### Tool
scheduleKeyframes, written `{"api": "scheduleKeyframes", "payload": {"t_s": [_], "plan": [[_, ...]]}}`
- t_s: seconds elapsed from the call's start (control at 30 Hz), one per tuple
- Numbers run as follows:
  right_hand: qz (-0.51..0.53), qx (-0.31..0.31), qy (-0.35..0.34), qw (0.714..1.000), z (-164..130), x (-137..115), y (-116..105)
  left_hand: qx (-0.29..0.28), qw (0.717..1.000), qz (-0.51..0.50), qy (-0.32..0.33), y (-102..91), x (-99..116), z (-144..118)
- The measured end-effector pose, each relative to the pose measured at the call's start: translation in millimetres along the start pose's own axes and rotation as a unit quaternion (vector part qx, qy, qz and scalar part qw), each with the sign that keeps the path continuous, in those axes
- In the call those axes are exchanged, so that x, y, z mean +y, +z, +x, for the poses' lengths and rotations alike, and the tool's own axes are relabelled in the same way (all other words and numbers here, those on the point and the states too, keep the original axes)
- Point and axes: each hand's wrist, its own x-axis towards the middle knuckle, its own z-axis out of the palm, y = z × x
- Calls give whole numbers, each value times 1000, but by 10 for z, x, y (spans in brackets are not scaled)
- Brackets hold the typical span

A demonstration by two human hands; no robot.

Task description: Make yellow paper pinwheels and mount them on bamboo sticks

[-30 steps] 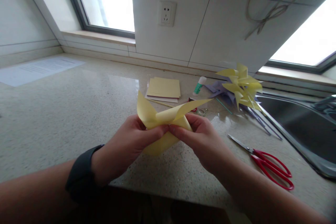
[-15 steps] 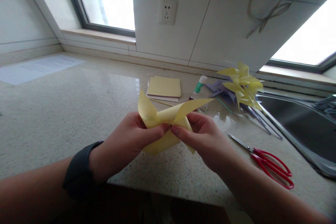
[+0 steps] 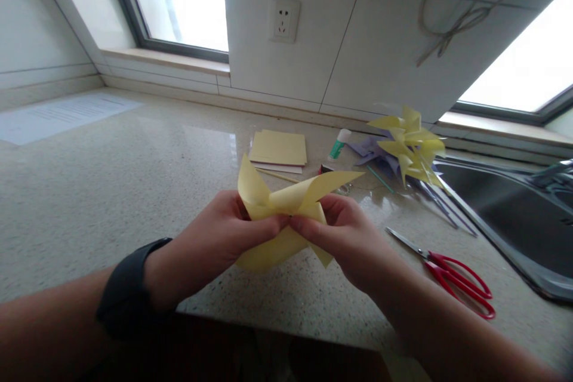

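Observation:
Between my two hands is a yellow paper pinwheel (image 3: 290, 194), its blades curled in towards the middle. My left hand (image 3: 233, 227) grips its left side, with the thumb at the centre and the other fingers behind the paper. From the right, my right hand (image 3: 344, 227) pinches it the same way, its thumb tip almost meeting the left one. A small dark fastener (image 3: 290, 216) shows at the centre between the thumbs. The fingers behind the paper are mostly hidden.
Red-handled scissors (image 3: 447, 271) lie right of my right forearm. Behind the pinwheel are a yellow paper stack (image 3: 278, 147), a glue stick (image 3: 340, 143) and a wooden stick (image 3: 277, 175). Finished yellow pinwheels (image 3: 412, 143) rest beside the sink (image 3: 505, 215). A printed sheet (image 3: 67, 116) lies far left.
Both hands keep the same grip at the pinwheel's centre. Its lower paper has shifted slightly down and left. The whole view has moved a little.

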Motion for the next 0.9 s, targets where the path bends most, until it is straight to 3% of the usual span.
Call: {"api": "scheduleKeyframes", "payload": {"t_s": [0.17, 0.33, 0.5, 0.63, 0.77, 0.9], "plan": [[42, 16, 14, 999, 14, -9, -20, -19, 999, -14, -28, -74, -26, 16], [81, 42, 14, 996, 64, 20, -84, 51, 998, -21, 43, -189, -69, 125], [110, 66, 8, 992, 121, 52, -144, 55, 992, -106, -27, -263, -126, 219], [114, 79, 18, 990, 132, 59, -163, 33, 993, -111, -8, -288, -154, 214], [108, 75, 18, 991, 121, 63, -150, -4, 999, -28, 35, -279, -138, 190], [92, 65, 22, 993, 107, 73, -112, -36, 999, 7, 16, -231, -104, 160]]}}
